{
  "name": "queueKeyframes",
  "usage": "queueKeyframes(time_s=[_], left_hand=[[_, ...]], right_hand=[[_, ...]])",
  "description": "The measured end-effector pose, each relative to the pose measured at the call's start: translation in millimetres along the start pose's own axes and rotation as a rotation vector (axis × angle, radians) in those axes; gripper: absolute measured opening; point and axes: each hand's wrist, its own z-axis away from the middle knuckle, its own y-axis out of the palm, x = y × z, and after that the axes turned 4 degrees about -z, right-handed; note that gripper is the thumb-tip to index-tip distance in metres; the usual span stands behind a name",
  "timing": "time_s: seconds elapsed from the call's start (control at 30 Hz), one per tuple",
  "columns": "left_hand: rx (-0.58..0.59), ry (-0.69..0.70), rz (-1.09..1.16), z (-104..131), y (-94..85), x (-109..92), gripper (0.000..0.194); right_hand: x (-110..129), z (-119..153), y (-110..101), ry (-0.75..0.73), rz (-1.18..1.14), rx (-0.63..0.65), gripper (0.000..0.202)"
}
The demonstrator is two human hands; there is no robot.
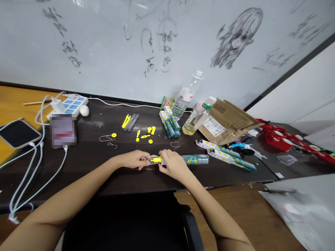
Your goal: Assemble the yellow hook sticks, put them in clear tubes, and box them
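Near the front of the dark table, my left hand [135, 159] and my right hand [173, 164] hold a small yellow and clear tube assembly [155, 159] with wire on it. The fingers of my left hand pinch its left end. My right hand's fingers close round its right end, where a pale part shows. A green and white box [197, 159] lies just right of my right hand, partly hidden by it. Beyond my hands are small yellow parts [145, 136], yellow sticks [126, 121], clear tubes [133, 122] and a bent wire piece [175, 144].
Two narrow boxes [169, 122] stand by a water bottle [185, 97] and a second bottle [197, 118]. Opened boxes [232, 158] and a brown package [225, 120] are on the right. A power strip [70, 106], cables and phones [19, 133] occupy the left.
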Motion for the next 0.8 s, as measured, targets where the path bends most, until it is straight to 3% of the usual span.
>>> queueKeyframes(time_s=[0.37,0.57,0.73,0.8], left_hand=[[0.23,-0.089,0.292,-4,0.1,0,0.037],[0.054,-0.059,0.273,-5,2.6,3,0.041],[-0.009,-0.013,0.229,-1,-5.9,-2,0.04],[-0.097,0.013,0.135,1,-10.9,-3,0.037]], right_hand=[[19,-8,2,-0.062,0.035,-0.015,0.027],[32,-14,7,-0.085,0.05,0.016,0.028],[22,-14,4,-0.067,0.038,0.025,0.025],[14,-11,2,-0.031,0.035,0.016,0.021]])
